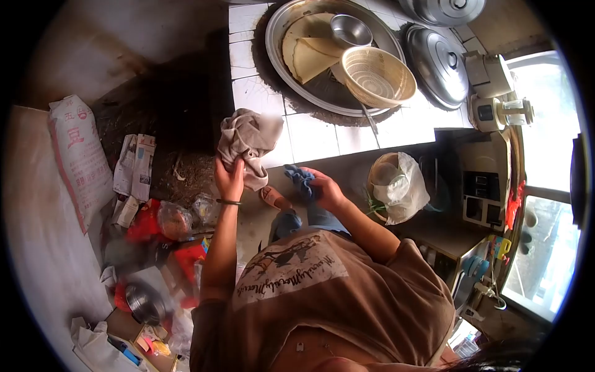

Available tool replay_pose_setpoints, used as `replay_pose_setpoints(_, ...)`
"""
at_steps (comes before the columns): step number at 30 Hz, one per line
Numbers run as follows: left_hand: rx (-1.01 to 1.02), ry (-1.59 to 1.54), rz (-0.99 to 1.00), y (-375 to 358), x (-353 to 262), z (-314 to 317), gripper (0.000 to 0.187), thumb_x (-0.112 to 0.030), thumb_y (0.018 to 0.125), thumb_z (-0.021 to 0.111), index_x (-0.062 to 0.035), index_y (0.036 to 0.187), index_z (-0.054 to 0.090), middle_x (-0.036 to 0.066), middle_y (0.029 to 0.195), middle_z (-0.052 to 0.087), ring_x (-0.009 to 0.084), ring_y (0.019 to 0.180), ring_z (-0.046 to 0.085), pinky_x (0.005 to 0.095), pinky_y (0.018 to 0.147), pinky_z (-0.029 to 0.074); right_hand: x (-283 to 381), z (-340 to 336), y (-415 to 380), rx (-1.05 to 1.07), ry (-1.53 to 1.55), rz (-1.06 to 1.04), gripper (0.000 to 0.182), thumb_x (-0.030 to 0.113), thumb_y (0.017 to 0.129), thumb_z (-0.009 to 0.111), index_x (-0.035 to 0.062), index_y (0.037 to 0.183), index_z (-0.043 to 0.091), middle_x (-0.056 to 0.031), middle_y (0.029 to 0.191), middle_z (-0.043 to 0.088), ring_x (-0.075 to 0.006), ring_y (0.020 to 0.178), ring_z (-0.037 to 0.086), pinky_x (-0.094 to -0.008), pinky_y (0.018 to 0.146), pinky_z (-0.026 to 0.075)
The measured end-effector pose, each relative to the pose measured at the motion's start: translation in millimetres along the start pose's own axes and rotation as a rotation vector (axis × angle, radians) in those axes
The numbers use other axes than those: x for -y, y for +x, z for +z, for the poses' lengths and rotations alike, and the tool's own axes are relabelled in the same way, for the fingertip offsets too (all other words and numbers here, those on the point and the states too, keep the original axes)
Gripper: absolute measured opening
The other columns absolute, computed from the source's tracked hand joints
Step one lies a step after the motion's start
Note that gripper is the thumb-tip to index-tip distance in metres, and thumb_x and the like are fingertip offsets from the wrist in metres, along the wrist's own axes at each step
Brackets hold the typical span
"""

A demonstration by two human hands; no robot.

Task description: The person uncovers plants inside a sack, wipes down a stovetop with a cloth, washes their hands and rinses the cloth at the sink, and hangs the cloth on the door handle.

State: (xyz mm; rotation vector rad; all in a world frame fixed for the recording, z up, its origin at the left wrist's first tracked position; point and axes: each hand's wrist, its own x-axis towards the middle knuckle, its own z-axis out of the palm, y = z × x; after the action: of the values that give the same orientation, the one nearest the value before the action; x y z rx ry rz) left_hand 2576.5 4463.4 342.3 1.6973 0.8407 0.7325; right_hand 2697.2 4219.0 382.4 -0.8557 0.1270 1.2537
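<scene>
The hands are apart, each closed on cloth: the right hand (pixel 325 189) on a crumpled blue rag (pixel 300 180) slanting away leftward, the left hand (pixel 230 180) on a grey cloth (pixel 246 139) by the counter (pixel 304 137) — long axis roughly away from the body, loose end toward it, some fingertips hidden. Beyond, a basket (pixel 372 77) hides part of the pan (pixel 291 93); the farthest lid (pixel 443 9) is cut off.

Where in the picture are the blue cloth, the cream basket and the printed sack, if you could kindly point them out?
Blue cloth (pixel 300 178): head view, on its bunched folds.
Cream basket (pixel 379 77): head view, on its inside.
Printed sack (pixel 82 162): head view, on its printed front.
</scene>
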Motion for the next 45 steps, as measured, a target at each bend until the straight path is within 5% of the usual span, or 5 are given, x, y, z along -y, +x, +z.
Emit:
replay_pose_setpoints(11, -0.074, 0.644, 0.492, -74, -73, 54, 0.06, -0.03, 0.077, 0.072, 0.0007, 0.122, 0.047, 0.021, 0.125, 0.045, 0.0381, 0.111, 0.05, 0.0464, 0.091, 0.043, -16, -50, -114, 0.15, 0.492, -0.202, 0.058, 0.017, 0.079, 0.046, -0.0061, 0.133, 0.042, -0.0211, 0.131, 0.051, -0.0298, 0.121, 0.05, -0.0374, 0.108, 0.035)
replay_pose_setpoints(21, 1.192, -0.452, -0.049, -355, -124, 178, 0.049, -0.025, 0.091, 0.064, 0.0047, 0.127, 0.048, 0.008, 0.11, 0.061, 0.0126, 0.102, 0.058, 0.0259, 0.087, 0.046, -96, -171, -352, 0.172, 0.738, -0.529, 0.049, 0.025, 0.089, 0.036, -0.0072, 0.122, 0.052, -0.0229, 0.121, 0.059, -0.0338, 0.108, 0.059, -0.0405, 0.099, 0.044)
replay_pose_setpoints(31, 1.585, -0.329, 0.14, -623, -214, 308, 0.013, -0.011, 0.087, 0.068, -0.0021, 0.095, 0.064, -0.001, 0.085, 0.062, 0.005, 0.077, 0.057, 0.0201, 0.071, 0.047, -193, -262, -626, -0.424, 0.624, -0.894, 0.059, 0.056, 0.095, 0.039, 0.009, 0.126, 0.053, -0.0069, 0.116, 0.062, -0.0191, 0.103, 0.061, -0.0385, 0.081, 0.052)
replay_pose_setpoints(36, 1.699, -0.339, -0.013, -716, -255, 376, 0.01, -0.014, 0.089, 0.066, -0.007, 0.095, 0.064, -0.006, 0.078, 0.059, 0.0023, 0.069, 0.053, 0.0186, 0.058, 0.043, -224, -325, -712, -0.672, 0.657, -1.141, 0.029, 0.017, 0.093, 0.059, 0.0067, 0.12, 0.055, -0.0054, 0.107, 0.062, -0.0163, 0.096, 0.062, -0.0337, 0.076, 0.054)
replay_pose_setpoints(45, 1.892, -0.514, -0.473, -921, -311, 550, 0.011, -0.018, 0.092, 0.062, -0.0083, 0.097, 0.061, -0.003, 0.085, 0.06, 0.0049, 0.073, 0.055, 0.0212, 0.062, 0.045, -202, -464, -903, -1.502, 0.647, -1.249, 0.023, 0.024, 0.09, 0.065, 0.0076, 0.105, 0.058, -0.0011, 0.094, 0.062, -0.0081, 0.079, 0.059, -0.0243, 0.055, 0.051)
